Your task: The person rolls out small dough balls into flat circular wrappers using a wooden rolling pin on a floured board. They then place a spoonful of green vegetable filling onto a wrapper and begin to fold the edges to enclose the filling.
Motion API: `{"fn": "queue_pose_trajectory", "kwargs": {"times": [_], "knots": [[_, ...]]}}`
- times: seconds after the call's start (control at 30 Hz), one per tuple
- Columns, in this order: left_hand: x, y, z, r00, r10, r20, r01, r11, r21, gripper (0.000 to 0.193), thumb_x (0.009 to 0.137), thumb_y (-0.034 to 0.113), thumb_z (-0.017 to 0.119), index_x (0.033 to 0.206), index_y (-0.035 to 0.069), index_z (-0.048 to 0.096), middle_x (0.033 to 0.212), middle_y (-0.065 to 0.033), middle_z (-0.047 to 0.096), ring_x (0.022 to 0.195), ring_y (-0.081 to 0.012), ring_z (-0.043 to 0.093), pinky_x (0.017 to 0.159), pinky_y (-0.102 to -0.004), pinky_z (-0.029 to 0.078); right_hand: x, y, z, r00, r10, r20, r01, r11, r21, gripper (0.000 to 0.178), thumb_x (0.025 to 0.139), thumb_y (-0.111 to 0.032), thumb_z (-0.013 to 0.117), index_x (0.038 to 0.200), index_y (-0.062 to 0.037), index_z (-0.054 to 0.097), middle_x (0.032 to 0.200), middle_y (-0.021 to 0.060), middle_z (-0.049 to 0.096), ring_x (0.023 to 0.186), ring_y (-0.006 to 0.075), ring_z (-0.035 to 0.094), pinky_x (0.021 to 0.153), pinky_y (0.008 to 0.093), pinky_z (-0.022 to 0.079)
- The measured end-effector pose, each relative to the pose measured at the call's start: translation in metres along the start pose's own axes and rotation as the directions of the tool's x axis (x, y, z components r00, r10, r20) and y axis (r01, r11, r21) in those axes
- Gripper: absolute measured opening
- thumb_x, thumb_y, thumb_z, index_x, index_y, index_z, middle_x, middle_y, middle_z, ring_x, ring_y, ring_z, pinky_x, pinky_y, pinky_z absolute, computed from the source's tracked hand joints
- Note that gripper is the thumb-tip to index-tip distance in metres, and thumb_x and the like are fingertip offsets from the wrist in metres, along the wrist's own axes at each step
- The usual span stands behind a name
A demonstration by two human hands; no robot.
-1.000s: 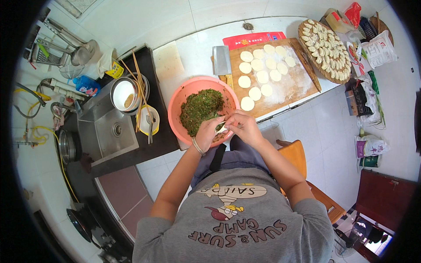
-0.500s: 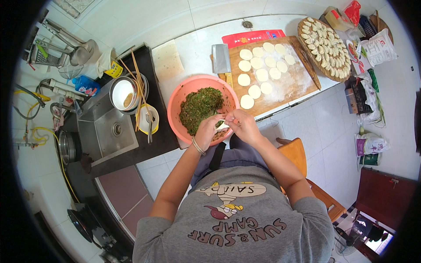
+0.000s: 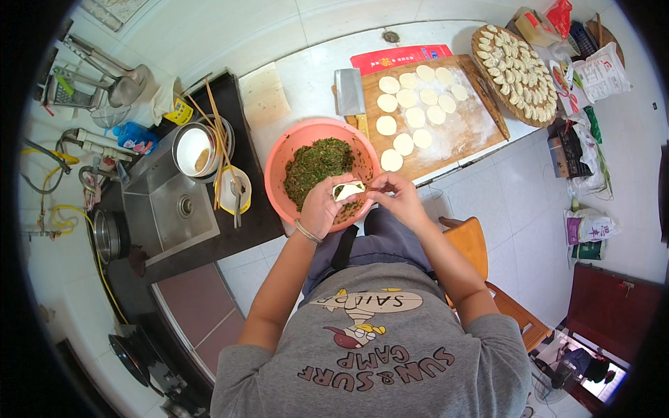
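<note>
A white dumpling wrapper [image 3: 348, 190] with dark green filling lies folded in the fingers of my left hand [image 3: 322, 207], above the near rim of a pink basin [image 3: 273, 182]. My right hand [image 3: 403, 200] is just to its right, fingers pinched together close to the wrapper's end; what they hold, if anything, is too small to make out. Chopped green filling [image 3: 317, 167] heaps inside the basin. Right of the basin, several round flat wrappers [image 3: 391, 161] rest on a floured wooden board [image 3: 453, 150].
A cleaver [image 3: 349, 92] lies between basin and board. Behind the board is a red packet [image 3: 401, 58]. Folded dumplings cover a round tray [image 3: 476, 49] at the far right. On the left are a sink [image 3: 164, 209], chopsticks [image 3: 217, 118] across bowls, and a yellow bowl [image 3: 245, 182]. A wooden chair [image 3: 465, 247] stands at my right.
My right hand has shifted slightly right, away from the wrapper. The folded wrapper now shows more plainly in my left hand, which has moved a little left.
</note>
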State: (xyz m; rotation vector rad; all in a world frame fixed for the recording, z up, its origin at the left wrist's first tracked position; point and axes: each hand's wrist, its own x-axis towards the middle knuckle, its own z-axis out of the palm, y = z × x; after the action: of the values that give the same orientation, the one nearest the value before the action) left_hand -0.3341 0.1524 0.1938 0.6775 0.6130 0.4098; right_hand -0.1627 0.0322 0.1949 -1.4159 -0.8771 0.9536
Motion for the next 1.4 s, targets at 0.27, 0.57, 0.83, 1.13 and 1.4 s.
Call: {"fn": "queue_pose_trajectory", "kwargs": {"times": [0.27,0.57,0.83,1.13,1.4], "knots": [[0.000,0.001,0.006,0.999,0.015,0.038,-0.016,0.999,0.034,0.044,0.104,0.027,0.038,0.125,-0.008,0.057,0.126,-0.0163,0.061,0.116,-0.0231,0.060,0.098,-0.0368,0.050,0.003,0.003,0.011,0.997,0.082,-0.003,-0.081,0.987,0.142,0.017,0.086,0.002,0.074,0.095,-0.0035,0.060,0.087,-0.0012,0.065,0.080,0.0054,0.060,0.074,0.0227,0.050],[0.001,-0.002,0.000,0.998,0.039,0.039,-0.041,0.998,0.045,0.039,0.104,0.024,0.042,0.120,-0.007,0.061,0.121,-0.0145,0.062,0.112,-0.0217,0.062,0.095,-0.0371,0.052,0.002,-0.005,0.014,0.996,0.038,-0.079,-0.054,0.975,-0.215,0.010,0.085,0.001,0.074,0.090,-0.0001,0.066,0.082,0.0032,0.069,0.075,0.0086,0.062,0.070,0.0250,0.051],[0.002,-0.007,-0.003,0.996,0.066,0.053,-0.069,0.995,0.065,0.039,0.104,0.023,0.041,0.122,-0.006,0.060,0.121,-0.0153,0.065,0.112,-0.0224,0.064,0.096,-0.0362,0.052,-0.001,-0.012,0.017,0.997,-0.036,-0.067,0.019,0.973,-0.229,0.016,0.082,-0.004,0.077,0.096,0.0012,0.071,0.087,0.0061,0.072,0.077,0.0120,0.066,0.072,0.0273,0.054],[0.000,-0.007,0.003,0.998,0.046,0.050,-0.049,0.997,0.062,0.036,0.103,0.019,0.043,0.118,-0.007,0.062,0.116,-0.0130,0.062,0.110,-0.0210,0.062,0.097,-0.0370,0.051,0.000,-0.007,0.015,0.991,-0.128,-0.033,0.110,0.937,-0.332,0.011,0.080,-0.003,0.077,0.089,-0.0019,0.070,0.083,0.0091,0.067,0.070,0.0179,0.065,0.062,0.0285,0.051],[0.000,-0.008,0.003,0.999,0.016,0.048,-0.022,0.993,0.119,0.044,0.106,0.024,0.037,0.122,-0.010,0.058,0.119,-0.0171,0.064,0.110,-0.0235,0.064,0.098,-0.0370,0.051,-0.001,-0.007,0.013,0.994,-0.097,-0.045,0.082,0.961,-0.264,0.012,0.081,0.000,0.076,0.092,0.0014,0.071,0.084,0.0087,0.068,0.076,0.0156,0.066,0.070,0.0277,0.053]]}}
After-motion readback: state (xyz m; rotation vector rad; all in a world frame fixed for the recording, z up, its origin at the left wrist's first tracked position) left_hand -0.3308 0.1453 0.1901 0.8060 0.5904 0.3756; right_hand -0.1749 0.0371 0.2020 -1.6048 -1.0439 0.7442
